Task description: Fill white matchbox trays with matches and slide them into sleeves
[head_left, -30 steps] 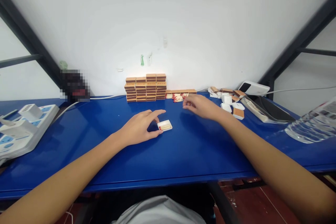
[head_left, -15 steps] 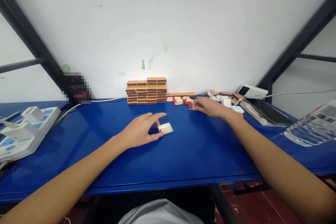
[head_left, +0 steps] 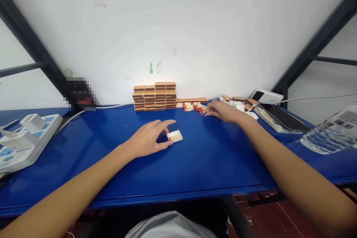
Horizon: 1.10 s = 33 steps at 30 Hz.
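Note:
On the blue tabletop lies a small white matchbox tray (head_left: pixel 175 134) with a few red-headed matches along its near side. My left hand (head_left: pixel 149 137) holds the tray's left end between the thumb and a bent finger, while the index finger stretches out above it. My right hand (head_left: pixel 219 111) is at the near right edge of a loose pile of matches (head_left: pixel 188 106), its thumb and fingers pinched together. A red match head (head_left: pixel 205 115) shows at these fingertips; the rest of that match is mostly hidden by the fingers.
Stacked matchboxes (head_left: pixel 155 98) stand against the wall, with a low row of matchboxes (head_left: pixel 195 100) behind the pile. At right are white adapters (head_left: pixel 239 106), a power bank (head_left: pixel 267 96), a black-topped case (head_left: pixel 281 118) and a plastic bottle (head_left: pixel 331 134). A power strip (head_left: pixel 30 141) lies left.
My right hand has shifted slightly at the pile's edge, and the match at its fingertips now points differently, its head nearer the fingers. My left hand and the tray have stayed in place.

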{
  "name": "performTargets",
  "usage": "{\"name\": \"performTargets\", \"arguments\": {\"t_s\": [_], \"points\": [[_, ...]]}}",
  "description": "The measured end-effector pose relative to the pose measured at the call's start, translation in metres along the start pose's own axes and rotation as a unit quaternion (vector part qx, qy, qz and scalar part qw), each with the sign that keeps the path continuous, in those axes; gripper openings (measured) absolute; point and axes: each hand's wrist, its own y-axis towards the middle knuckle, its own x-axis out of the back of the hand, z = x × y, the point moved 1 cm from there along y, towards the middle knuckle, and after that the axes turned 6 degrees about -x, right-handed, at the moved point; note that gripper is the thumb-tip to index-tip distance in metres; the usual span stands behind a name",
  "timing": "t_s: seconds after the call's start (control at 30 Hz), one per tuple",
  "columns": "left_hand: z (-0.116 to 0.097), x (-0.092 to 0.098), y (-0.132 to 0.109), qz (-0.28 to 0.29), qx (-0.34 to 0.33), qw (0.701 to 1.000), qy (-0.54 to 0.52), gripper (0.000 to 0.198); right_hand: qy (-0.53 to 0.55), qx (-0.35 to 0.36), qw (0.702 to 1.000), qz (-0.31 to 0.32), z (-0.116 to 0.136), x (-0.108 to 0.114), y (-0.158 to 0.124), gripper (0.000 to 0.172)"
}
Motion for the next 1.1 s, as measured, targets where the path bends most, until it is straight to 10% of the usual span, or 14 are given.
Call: {"name": "performTargets", "arguments": {"t_s": [0.5, 0.87, 1.1], "points": [[0.0, 0.0, 0.0, 0.011, 0.008, 1.0, 0.002, 0.067, -0.003, 0.009, 1.0, 0.016, 0.004, -0.003, 0.0, 0.012], [0.001, -0.001, 0.001, -0.011, -0.006, 1.0, 0.01, 0.069, -0.017, 0.167, 0.985, 0.027, 0.146, -0.011, -0.047, 0.016], [0.002, -0.001, 0.001, -0.01, -0.004, 1.0, 0.003, 0.069, -0.127, 0.192, 0.973, -0.001, 0.171, -0.033, -0.052, 0.013]]}}
